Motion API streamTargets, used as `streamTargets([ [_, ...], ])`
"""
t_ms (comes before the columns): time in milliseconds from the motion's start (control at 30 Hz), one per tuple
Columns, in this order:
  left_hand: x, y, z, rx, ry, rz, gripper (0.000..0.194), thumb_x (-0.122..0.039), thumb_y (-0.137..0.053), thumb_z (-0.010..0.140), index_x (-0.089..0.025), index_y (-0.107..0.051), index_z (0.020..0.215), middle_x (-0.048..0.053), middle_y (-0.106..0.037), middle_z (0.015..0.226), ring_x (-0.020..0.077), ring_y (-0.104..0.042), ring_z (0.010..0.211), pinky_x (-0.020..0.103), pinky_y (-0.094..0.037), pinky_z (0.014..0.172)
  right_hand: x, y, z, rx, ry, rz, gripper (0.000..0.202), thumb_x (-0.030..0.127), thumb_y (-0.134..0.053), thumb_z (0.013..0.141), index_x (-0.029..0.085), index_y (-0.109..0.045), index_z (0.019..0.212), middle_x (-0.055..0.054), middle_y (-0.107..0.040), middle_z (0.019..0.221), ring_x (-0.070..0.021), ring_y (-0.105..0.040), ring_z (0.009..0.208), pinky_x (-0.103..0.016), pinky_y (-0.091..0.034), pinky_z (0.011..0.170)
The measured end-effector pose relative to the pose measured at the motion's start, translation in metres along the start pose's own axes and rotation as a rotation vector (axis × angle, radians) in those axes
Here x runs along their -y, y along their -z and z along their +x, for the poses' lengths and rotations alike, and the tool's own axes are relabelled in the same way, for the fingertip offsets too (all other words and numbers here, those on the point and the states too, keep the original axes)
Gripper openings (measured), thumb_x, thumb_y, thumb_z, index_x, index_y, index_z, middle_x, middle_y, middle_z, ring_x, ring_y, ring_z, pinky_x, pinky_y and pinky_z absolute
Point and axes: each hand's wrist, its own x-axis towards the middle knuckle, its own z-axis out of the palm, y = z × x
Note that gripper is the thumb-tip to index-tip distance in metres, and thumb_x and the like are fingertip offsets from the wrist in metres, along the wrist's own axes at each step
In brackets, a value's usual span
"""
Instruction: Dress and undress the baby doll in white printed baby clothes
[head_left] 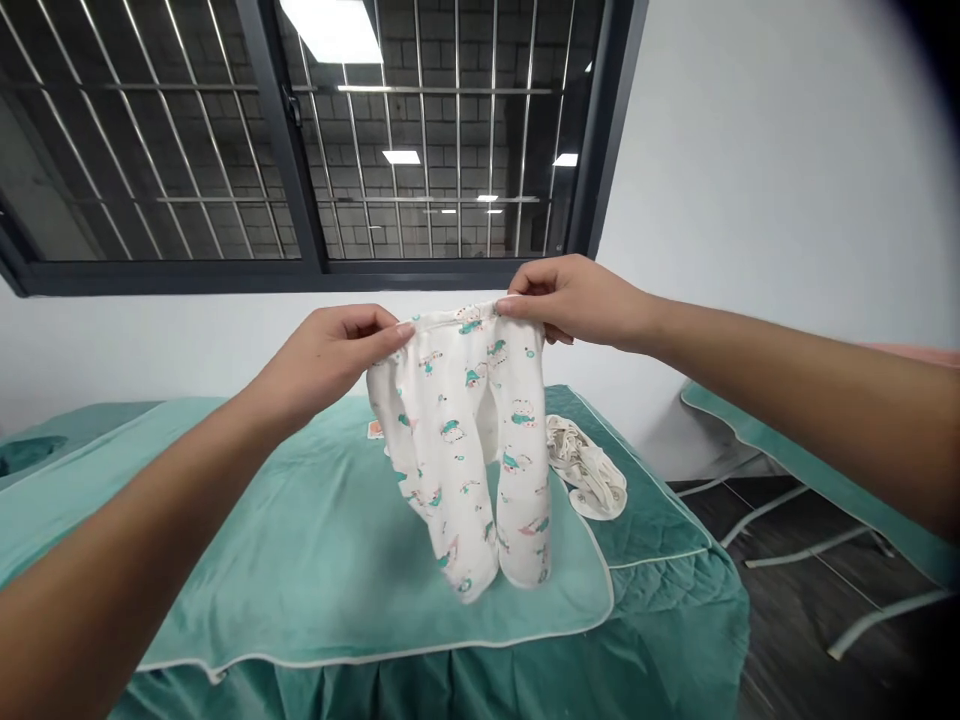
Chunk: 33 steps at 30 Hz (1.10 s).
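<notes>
Small white baby pants [454, 430] with a green and pink print hang upright in front of me, held up by the waistband. My left hand [341, 345] pinches the waistband at its left end, thumb on the near side. At the right end, my right hand [559, 300] grips the same band between thumb and fingers. Both legs of the pants dangle over a light green towel [315, 560]. Behind them to the right lies a crumpled whitish cloth piece [589, 470] whose kind I cannot make out.
The towel covers part of a bed with a dark green spread [660, 520]. A small orange-and-white item [375, 430] shows behind the pants. To the right stands a green-covered item on metal legs [817, 550]. A barred window [315, 140] is in the wall ahead.
</notes>
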Motion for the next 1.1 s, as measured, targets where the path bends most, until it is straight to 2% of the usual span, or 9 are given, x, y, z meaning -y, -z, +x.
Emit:
streamTargets([
  [133, -0.023, -0.01, 0.001, -0.163, -0.1, -0.124, 0.029, -0.047, -0.069, 0.081, -0.019, -0.067, 0.079, 0.002, -0.063, 0.073, 0.0145, -0.059, 0.066, 0.026, -0.048, 0.057, 0.027, -0.012, 0.002, 0.048, -0.057, 0.226, 0.037, 0.053, -0.07, 0.083, 0.02, -0.055, 0.074, 0.0, -0.056, 0.063, -0.0105, -0.05, 0.052, -0.027, -0.043, 0.05],
  [267, -0.028, -0.024, -0.001, -0.145, -0.228, -0.441, 0.027, -0.038, -0.071, 0.083, -0.023, -0.063, 0.104, 0.004, -0.066, 0.102, 0.0172, -0.066, 0.086, 0.034, -0.055, 0.078, 0.047, -0.04, 0.004, 0.19, 0.055, 0.272, 0.033, 0.046, -0.075, 0.078, 0.02, -0.054, 0.08, -0.001, -0.06, 0.075, -0.0137, -0.058, 0.067, -0.027, -0.049, 0.056],
  [367, -0.003, -0.037, -0.01, -0.223, -0.291, -0.6, 0.046, -0.035, -0.071, 0.083, -0.033, -0.052, 0.125, 0.004, -0.056, 0.132, 0.0212, -0.063, 0.111, 0.039, -0.053, 0.094, 0.042, -0.065, 0.011, 0.109, 0.118, 0.268, 0.029, 0.038, -0.075, 0.077, 0.02, -0.053, 0.083, 0.001, -0.058, 0.076, -0.0142, -0.057, 0.071, -0.027, -0.049, 0.06],
  [467, 0.041, -0.059, -0.03, -0.276, -0.138, -0.556, 0.059, -0.038, -0.08, 0.072, -0.031, -0.055, 0.124, 0.005, -0.057, 0.135, 0.029, -0.056, 0.124, 0.039, -0.054, 0.093, 0.019, -0.09, 0.028, -0.073, 0.126, 0.344, 0.025, 0.037, -0.069, 0.08, 0.021, -0.052, 0.087, 0.001, -0.058, 0.083, -0.0152, -0.057, 0.077, -0.029, -0.05, 0.066],
  [600, 0.106, -0.103, -0.062, 0.092, 0.393, -0.534, 0.045, -0.048, -0.074, 0.074, -0.018, -0.067, 0.107, 0.01, -0.073, 0.093, 0.0327, -0.07, 0.084, 0.041, -0.056, 0.067, -0.039, -0.136, 0.06, -0.165, 0.059, 0.423, 0.026, 0.043, -0.064, 0.084, 0.022, -0.051, 0.091, 0.0, -0.059, 0.088, -0.0177, -0.059, 0.083, -0.033, -0.052, 0.071],
  [767, 0.204, -0.144, -0.063, -0.208, 0.712, -0.527, 0.056, -0.048, -0.073, 0.072, -0.016, -0.062, 0.116, 0.01, -0.072, 0.1, 0.0306, -0.069, 0.09, 0.038, -0.054, 0.072, -0.159, -0.212, 0.093, -0.108, -0.136, 0.225, 0.03, 0.047, -0.065, 0.08, 0.022, -0.052, 0.091, -0.002, -0.061, 0.096, -0.019, -0.059, 0.087, -0.037, -0.053, 0.076],
  [900, 0.277, -0.15, -0.049, -0.301, 0.785, -0.134, 0.061, -0.034, -0.075, 0.067, -0.013, -0.057, 0.122, 0.02, -0.056, 0.134, 0.0383, -0.054, 0.126, 0.048, -0.047, 0.099, -0.253, -0.253, 0.112, -0.208, -0.295, 0.014, 0.032, 0.04, -0.058, 0.084, 0.021, -0.053, 0.109, -0.009, -0.058, 0.119, -0.0219, -0.059, 0.103, -0.041, -0.051, 0.091],
  [1000, 0.295, -0.147, -0.035, -0.31, 0.593, -0.022, 0.06, -0.035, -0.068, 0.076, -0.018, -0.052, 0.132, 0.016, -0.044, 0.148, 0.0318, -0.039, 0.141, 0.045, -0.031, 0.116, -0.308, -0.263, 0.135, -0.247, -0.38, -0.059, 0.051, 0.037, -0.061, 0.082, 0.013, -0.048, 0.125, -0.021, -0.044, 0.14, -0.0335, -0.042, 0.132, -0.05, -0.035, 0.11],
  [1100, 0.287, -0.158, -0.015, -0.076, 0.766, -0.342, 0.056, -0.051, -0.06, 0.085, -0.023, -0.052, 0.133, 0.011, -0.053, 0.143, 0.0284, -0.053, 0.129, 0.043, -0.04, 0.111, -0.354, -0.264, 0.163, -0.156, -0.657, -0.165, 0.078, 0.057, -0.052, 0.087, 0.01, -0.028, 0.145, -0.026, -0.034, 0.151, -0.04, -0.033, 0.14, -0.054, -0.028, 0.113],
])
